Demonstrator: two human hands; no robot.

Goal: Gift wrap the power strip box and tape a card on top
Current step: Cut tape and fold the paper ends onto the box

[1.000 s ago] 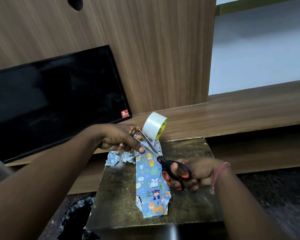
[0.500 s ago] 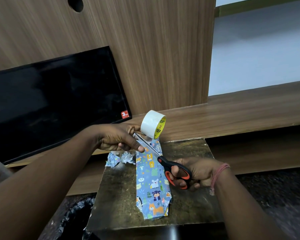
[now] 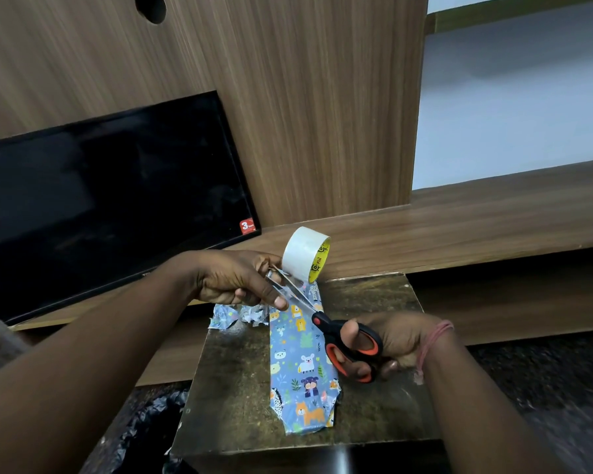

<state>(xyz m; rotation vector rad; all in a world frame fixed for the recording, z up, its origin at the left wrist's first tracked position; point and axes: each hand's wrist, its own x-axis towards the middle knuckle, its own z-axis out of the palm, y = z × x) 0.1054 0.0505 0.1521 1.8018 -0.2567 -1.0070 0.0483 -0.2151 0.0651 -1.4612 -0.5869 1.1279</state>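
a person's left hand (image 3: 233,282) pinches a pulled length of clear tape, the tape roll (image 3: 305,254) now hanging a shade lower and closer to the wrapped power strip box (image 3: 302,364) than a second ago, while the right hand (image 3: 391,340) holds its grip through the loops of the orange-and-black scissors (image 3: 336,333). the blades have stayed narrowly parted across the strip, so the cut looks imminent but not made; a freed piece would likely seal the box's far end. no card is in view. the box lies lengthwise down the middle of the small worktop (image 3: 374,295), its near end just short of the front edge. crumpled paper scraps (image 3: 240,316) crowd the far left corner. the right half of the worktop offers room; a black bag (image 3: 151,425) sits below the left edge.
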